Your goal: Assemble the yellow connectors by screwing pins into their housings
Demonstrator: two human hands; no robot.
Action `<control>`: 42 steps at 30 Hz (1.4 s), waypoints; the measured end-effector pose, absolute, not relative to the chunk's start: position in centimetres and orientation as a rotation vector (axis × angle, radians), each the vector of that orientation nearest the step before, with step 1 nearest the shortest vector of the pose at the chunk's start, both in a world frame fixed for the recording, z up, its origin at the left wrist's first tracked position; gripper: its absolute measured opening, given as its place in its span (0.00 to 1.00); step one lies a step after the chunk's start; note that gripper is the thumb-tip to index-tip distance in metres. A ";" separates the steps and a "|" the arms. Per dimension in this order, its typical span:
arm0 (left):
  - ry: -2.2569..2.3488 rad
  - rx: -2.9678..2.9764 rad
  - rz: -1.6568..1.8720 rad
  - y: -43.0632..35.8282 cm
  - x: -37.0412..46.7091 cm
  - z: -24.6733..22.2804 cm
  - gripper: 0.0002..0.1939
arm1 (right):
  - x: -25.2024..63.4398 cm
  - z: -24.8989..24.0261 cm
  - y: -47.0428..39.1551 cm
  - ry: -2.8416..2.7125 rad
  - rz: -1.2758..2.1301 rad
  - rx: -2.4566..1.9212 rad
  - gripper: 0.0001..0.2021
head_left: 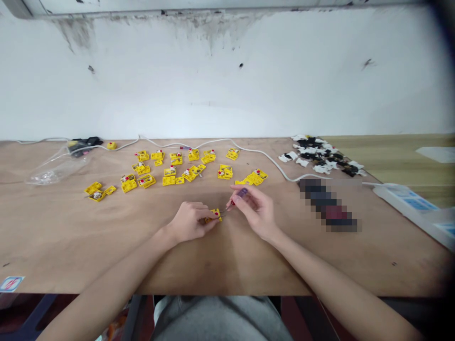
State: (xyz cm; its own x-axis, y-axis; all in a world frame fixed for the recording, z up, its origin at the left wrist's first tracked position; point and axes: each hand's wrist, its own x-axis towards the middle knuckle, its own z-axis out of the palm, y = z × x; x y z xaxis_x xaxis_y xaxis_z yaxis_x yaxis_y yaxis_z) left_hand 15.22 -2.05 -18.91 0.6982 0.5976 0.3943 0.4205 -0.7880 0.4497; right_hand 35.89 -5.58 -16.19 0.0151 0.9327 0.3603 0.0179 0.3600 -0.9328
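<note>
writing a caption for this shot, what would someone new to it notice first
The eye likely goes first to the scattered yellow plastic parts with red bits, strewn across the middle of the wooden table. Next come the two hands at the centre, the right hand holding a purple-handled screwdriver.

no legible text, brand or number, blue-and-white labels [419,203] on the white power strip [423,223] at the table's [227,265] right side, print unreadable, red-marked sticker [12,283] at its front left edge, wording unreadable
</note>
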 end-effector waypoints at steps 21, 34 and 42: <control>1.144 2.060 0.627 -2.4 16.1 -19.4 0.09 | 35.9 -16.2 -5.7 -1.427 0.850 -0.948 0.11; 1.291 2.017 0.659 -3.1 16.6 -19.1 0.08 | 36.1 -16.8 -5.7 -1.510 0.759 -0.907 0.11; 1.283 2.009 0.660 -3.2 16.8 -19.3 0.08 | 36.3 -16.2 -6.2 -1.667 0.636 -0.872 0.12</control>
